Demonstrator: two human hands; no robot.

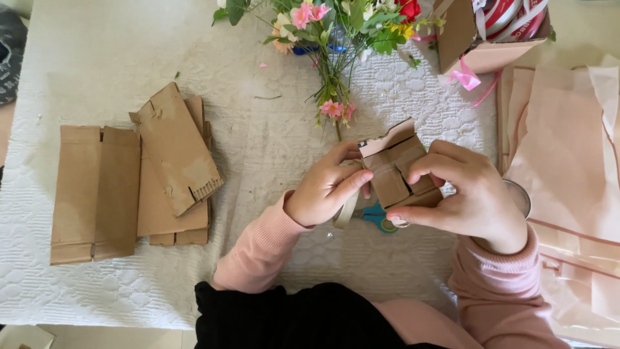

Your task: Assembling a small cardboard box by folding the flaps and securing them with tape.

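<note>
Both hands are clamped on one small folded cardboard box (397, 171), held just above the desk (97, 58) near its middle. The left hand (326, 187) grips its left edge with curled fingers, thumb stretched along the side. The right hand (468, 194) arches over it, fingertips pressing a flap, wrist bent inward. One pair of blue scissors (378, 216) lies beneath. Flat cardboard pieces (139, 181), several stacked, lie left; one flower bunch (336, 26) lies above.
</note>
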